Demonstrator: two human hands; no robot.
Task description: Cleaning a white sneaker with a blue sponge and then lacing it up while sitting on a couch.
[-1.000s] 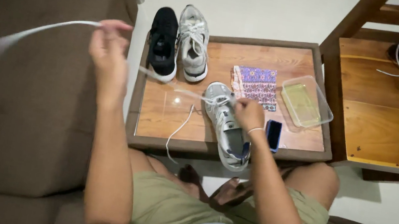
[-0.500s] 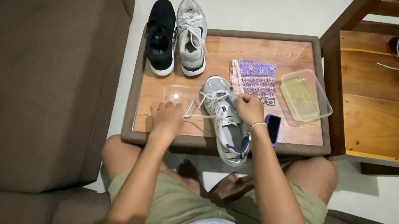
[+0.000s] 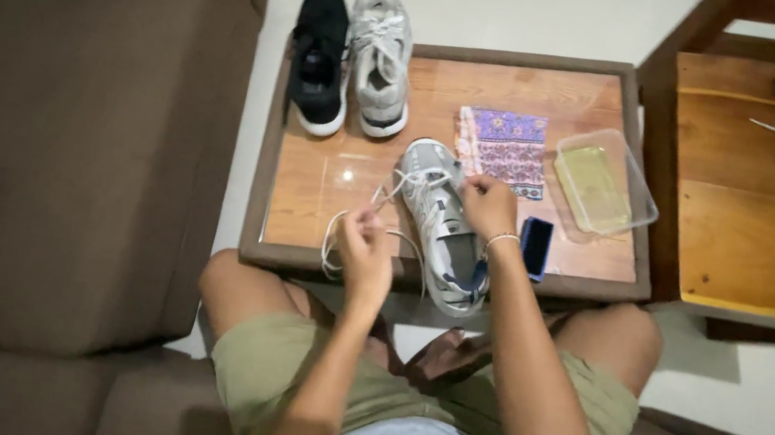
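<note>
Left hand (image 3: 365, 248) pinched closed on white shoelace (image 3: 337, 233), looped at front edge of glass-topped wooden table (image 3: 311, 187). Right hand (image 3: 488, 206) grips grey mesh sneaker (image 3: 437, 223) lying mid-table, heel overhanging edge. Blue brush (image 3: 534, 247) just beside wrist.

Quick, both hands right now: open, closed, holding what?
Left hand: closed, pinching the white shoelace.
Right hand: closed on the upper of the grey sneaker near the laces, steadying it on the wooden table.
</note>
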